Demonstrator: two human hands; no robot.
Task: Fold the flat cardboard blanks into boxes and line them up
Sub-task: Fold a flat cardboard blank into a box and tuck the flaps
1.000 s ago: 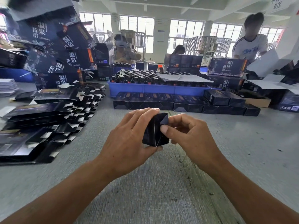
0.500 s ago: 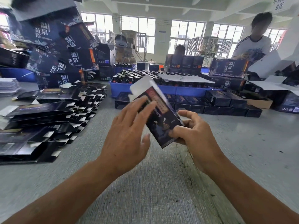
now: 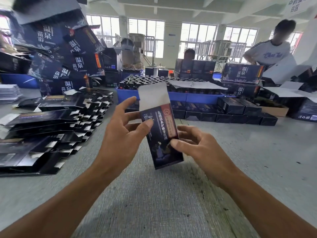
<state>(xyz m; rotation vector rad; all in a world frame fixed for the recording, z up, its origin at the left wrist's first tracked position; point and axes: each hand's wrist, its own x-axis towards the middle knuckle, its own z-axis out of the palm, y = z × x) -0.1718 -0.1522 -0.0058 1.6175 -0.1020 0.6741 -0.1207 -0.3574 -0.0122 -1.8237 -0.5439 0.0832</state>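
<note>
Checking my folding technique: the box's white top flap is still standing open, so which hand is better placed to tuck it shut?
Probably the left hand: its fingers reach beside the white flap, while the right hand pinches the box lower down, steadying it.

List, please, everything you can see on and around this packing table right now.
box in hand: one, dark blue, white flap open on top, held above the table.
flat blanks: many, dark, stacked at left.
folded boxes: a row, dark, ahead.
blue trays: bottles inside, behind the row.
large cartons: several, dark blue, piled far left.
table: one, grey.
other people: three, far side.
left hand: gripping the box.
right hand: pinching its lower part.
</note>
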